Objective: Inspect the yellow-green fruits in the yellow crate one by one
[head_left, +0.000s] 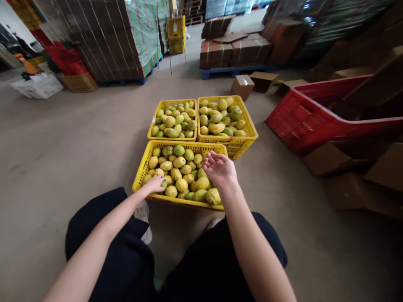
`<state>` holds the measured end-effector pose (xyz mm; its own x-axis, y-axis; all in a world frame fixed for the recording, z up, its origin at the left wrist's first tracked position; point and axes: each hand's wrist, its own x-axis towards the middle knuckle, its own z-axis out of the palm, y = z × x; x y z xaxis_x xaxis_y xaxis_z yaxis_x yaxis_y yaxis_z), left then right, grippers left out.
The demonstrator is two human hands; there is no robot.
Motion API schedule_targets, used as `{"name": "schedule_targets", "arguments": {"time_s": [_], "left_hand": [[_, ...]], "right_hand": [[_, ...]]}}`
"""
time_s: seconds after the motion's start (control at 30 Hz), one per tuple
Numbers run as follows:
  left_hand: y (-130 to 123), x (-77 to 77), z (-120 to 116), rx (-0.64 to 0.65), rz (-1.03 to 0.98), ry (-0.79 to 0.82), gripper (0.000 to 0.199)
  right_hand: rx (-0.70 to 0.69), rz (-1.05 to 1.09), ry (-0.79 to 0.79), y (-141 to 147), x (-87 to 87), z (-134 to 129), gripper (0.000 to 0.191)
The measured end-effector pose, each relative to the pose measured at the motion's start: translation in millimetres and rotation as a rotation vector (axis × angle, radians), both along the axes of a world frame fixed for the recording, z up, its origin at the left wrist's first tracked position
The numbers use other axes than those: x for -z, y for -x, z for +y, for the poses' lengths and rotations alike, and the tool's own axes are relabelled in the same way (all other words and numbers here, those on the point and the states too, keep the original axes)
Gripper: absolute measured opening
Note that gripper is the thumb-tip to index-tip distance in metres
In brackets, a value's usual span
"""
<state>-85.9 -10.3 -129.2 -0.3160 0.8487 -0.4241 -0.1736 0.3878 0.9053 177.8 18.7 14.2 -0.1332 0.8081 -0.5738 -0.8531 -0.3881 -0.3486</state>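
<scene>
Right in front of me, a yellow plastic crate (pixel 139 173) is full of oval yellow-green fruit that look like papayas. My left hand (pixel 155 183) reaches over its near left corner, fingers curled around a greenish papaya (pixel 164 184) among the others. Above the crate's right side, my right hand (pixel 219 167) is raised with the palm turned up. Its fingers are loosely bent and apart, and nothing lies in it. A large knobbly papaya (pixel 213 196) rests below that wrist in the near right corner. The hand and forearm hide some fruit on the right.
Two more yellow crates, one at the back left (pixel 150 126) and one at the back right (pixel 248 133), hold similar fruit. A red bin (pixel 289 121) and loose cardboard (pixel 330 158) stand on the right. Pallets of stacked boxes (pixel 103 37) and a small carton (pixel 242 87) are farther back.
</scene>
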Motion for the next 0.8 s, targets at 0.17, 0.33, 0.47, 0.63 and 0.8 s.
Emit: {"name": "schedule_targets", "arguments": {"time_s": [0.17,0.33,0.47,0.63,0.8], "left_hand": [[-11,15.8,-5,0.022,-0.090,0.052,0.020],[-17,24.1,-5,0.002,-0.178,0.036,0.024],[-8,17.5,-5,0.011,-0.187,0.006,0.020],[3,-27.3,8,0.072,-0.090,-0.064,0.014],[-18,-123.4,24,0.535,0.412,-0.383,0.065]], "right_hand": [[-0.024,-0.046,-0.001,6,2.1,0,0.018],[-0.051,-0.090,0.024,14,2.2,0,0.017],[-0.062,-0.102,0.039,19,4.5,0,0.020],[-0.112,-0.150,0.028,28,8.2,-4,0.019],[-0.266,-0.239,0.025,45,8.3,-11,0.009]]}}
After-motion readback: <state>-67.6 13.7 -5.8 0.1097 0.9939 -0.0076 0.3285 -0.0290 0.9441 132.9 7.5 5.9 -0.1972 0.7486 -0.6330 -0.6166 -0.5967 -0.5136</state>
